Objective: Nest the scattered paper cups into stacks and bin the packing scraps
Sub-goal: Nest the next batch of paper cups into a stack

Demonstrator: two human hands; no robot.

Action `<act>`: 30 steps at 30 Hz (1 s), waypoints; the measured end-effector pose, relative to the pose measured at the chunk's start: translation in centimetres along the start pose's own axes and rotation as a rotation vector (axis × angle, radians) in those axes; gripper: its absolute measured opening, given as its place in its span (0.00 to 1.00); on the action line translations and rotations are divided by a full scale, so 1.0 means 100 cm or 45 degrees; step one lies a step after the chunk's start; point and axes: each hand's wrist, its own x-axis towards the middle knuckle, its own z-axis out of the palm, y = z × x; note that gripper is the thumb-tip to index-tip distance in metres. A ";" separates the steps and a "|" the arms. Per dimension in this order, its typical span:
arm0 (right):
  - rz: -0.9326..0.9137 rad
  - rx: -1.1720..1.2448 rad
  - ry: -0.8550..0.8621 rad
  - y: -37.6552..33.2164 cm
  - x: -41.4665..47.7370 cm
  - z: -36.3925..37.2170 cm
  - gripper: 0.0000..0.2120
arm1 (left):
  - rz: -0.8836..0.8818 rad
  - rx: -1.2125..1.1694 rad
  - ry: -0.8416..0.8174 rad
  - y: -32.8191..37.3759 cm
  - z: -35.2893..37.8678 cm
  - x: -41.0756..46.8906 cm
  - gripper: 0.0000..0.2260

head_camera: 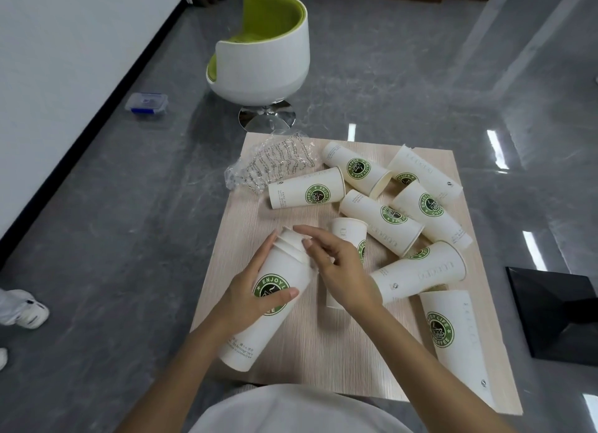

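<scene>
Moment of nesting, seen from the head view. The left grip [255, 290] was clenched round the stack [246, 345], thumb across the green logo and fingers along the far flank. The stack was held tilted over the near-left part of the worktop [323, 351], its base towards me and low, its nested rims up and pointing away; so its long axis ran from near-left to far, leaning a little right.

The right grip [339, 267] hovered just right of those rims, fingers loosely bent and grasping nothing I could make out; forefinger and thumb lay at the topmost rim, though I could not tell whether they touched it.

The relation that I judged to govern the coming move: the stack's mouth opened away from me, and the nearest single cup [349, 232] stood upright just beyond and right of that mouth, partly hidden behind the right grip; the right grip was therefore the nearer one, the left being occupied. That cup's base would have to enter the mouth along the stack's axis.

The other cups [307, 193] lay on their sides further right and beyond, mouths turned various ways, several touching or overlapping. The wrap [275, 164], crumpled clear plastic, lay at the far-left corner, well apart from both grips; I saw nothing I could name as a bin.
</scene>
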 end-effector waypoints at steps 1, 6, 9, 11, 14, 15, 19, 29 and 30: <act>0.006 0.008 0.012 -0.001 -0.001 0.001 0.11 | 0.009 0.004 0.008 0.000 0.001 0.000 0.42; 0.058 0.121 0.053 0.002 -0.009 0.011 0.13 | 0.064 0.028 0.056 -0.001 0.004 -0.001 0.42; 0.065 0.171 0.063 0.004 -0.010 0.010 0.13 | 0.086 0.022 0.078 -0.001 0.007 0.000 0.41; 0.060 0.184 0.066 0.005 -0.009 0.008 0.13 | 0.096 0.014 0.081 0.000 0.009 0.001 0.40; 0.050 0.169 0.100 0.008 -0.006 0.007 0.11 | 0.091 0.018 0.091 0.000 0.012 0.003 0.41; 0.064 0.172 0.117 0.009 -0.005 0.007 0.11 | 0.088 0.030 0.087 0.000 0.013 0.003 0.41; 0.165 0.194 0.173 0.019 0.000 0.008 0.10 | 0.051 0.154 0.051 -0.004 0.018 0.002 0.47; 0.196 -0.033 0.150 0.042 0.041 -0.027 0.10 | -0.004 0.180 0.056 -0.012 0.015 0.009 0.46; 0.191 -0.128 0.157 0.047 0.047 -0.033 0.10 | -0.005 0.171 0.063 -0.013 0.015 0.010 0.45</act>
